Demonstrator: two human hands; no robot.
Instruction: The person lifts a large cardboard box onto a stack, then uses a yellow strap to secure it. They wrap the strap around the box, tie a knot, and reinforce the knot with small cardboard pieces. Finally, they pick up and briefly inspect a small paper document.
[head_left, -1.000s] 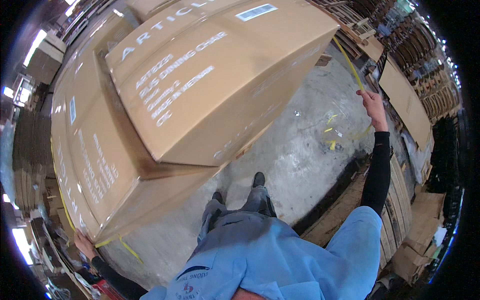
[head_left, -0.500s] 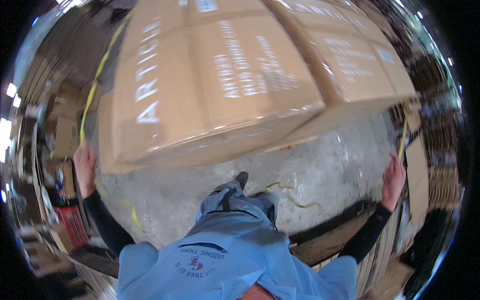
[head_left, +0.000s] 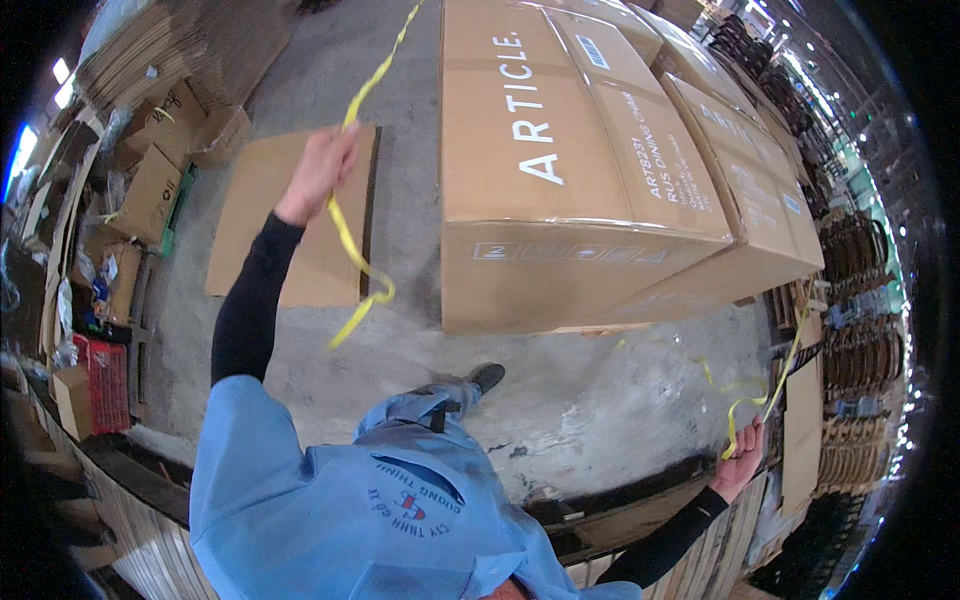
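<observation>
My left hand [head_left: 320, 172] is raised at the left, closed around a yellow strap [head_left: 349, 240]. One length of it climbs toward the far edge of the view; its loose end dangles below the fist in a curl. Low on the right, my right hand [head_left: 741, 460] is closed on a yellow strap [head_left: 792, 362] too, which slants up past the boxes, with a curled tail beside the fingers. Between and beyond my hands stands a large taped cardboard box [head_left: 570, 280], with a second box [head_left: 765, 215] against its right side. Whether both straps are one piece is hidden.
A flat cardboard sheet [head_left: 285, 225] lies on the concrete floor left of the boxes. Open cartons [head_left: 150, 195] and a red plastic crate [head_left: 103, 385] line the left side. Stacked brown curved parts [head_left: 860, 350] stand at the right. More boxes continue behind the front ones.
My left hand has risen and moved right with its strap. My right hand has come lower and nearer. The view has swung left, so the boxes now sit farther right and the floor sheet shows.
</observation>
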